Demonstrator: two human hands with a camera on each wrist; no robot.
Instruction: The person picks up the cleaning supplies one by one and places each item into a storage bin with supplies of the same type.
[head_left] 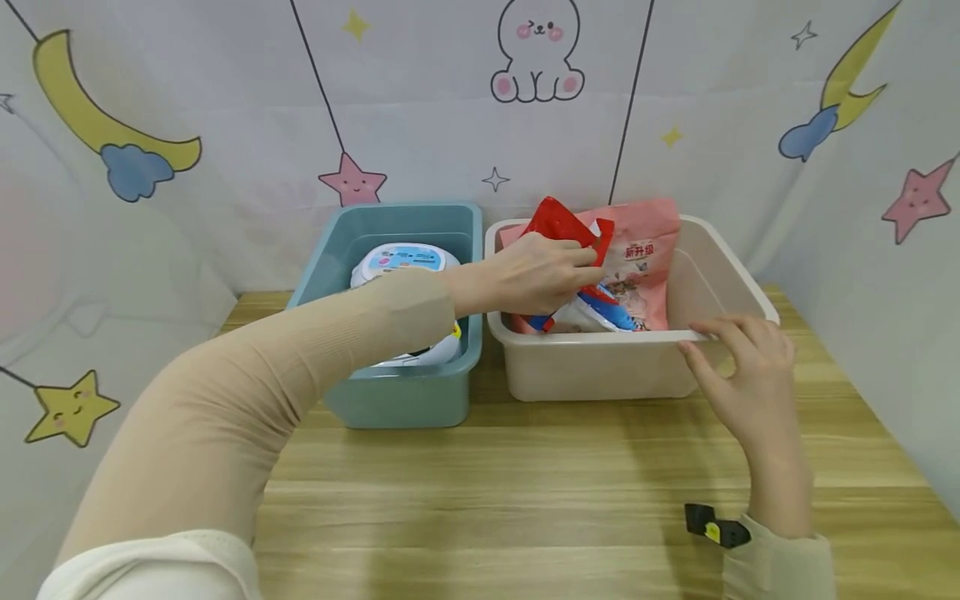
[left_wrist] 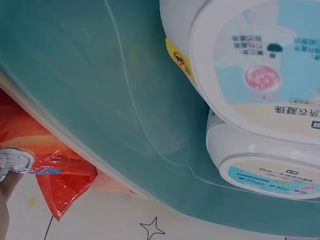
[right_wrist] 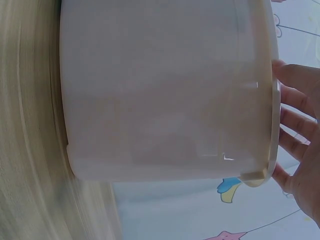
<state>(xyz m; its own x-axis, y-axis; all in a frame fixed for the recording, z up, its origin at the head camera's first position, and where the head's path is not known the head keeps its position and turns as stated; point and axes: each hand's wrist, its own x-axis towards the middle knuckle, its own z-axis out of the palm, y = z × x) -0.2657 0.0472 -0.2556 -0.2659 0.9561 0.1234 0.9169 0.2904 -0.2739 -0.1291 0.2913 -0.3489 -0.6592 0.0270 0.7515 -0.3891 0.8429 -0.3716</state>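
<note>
My left hand (head_left: 546,271) reaches across the teal bin and grips a shiny red-and-blue plastic bag (head_left: 557,221) over the cream bin (head_left: 600,367). In the left wrist view, the red bag (left_wrist: 62,155) shows a white-and-blue patch, with a bit of the hand (left_wrist: 4,200) at its edge. Behind the bag, a larger pink printed bag (head_left: 648,267) stands in the cream bin, partly hidden. At that bin's front right, my right hand (head_left: 750,379) holds the rim, fingers over it and thumb outside. In the right wrist view, the fingertips meet the rim (right_wrist: 275,130).
The teal bin (head_left: 408,404) stands left of the cream one. It holds white tubs (left_wrist: 260,75) with blue labels showing laundry beads. Both bins sit on a wood-grain table (head_left: 510,500), and a printed cloth (head_left: 435,83) hangs behind and at the sides.
</note>
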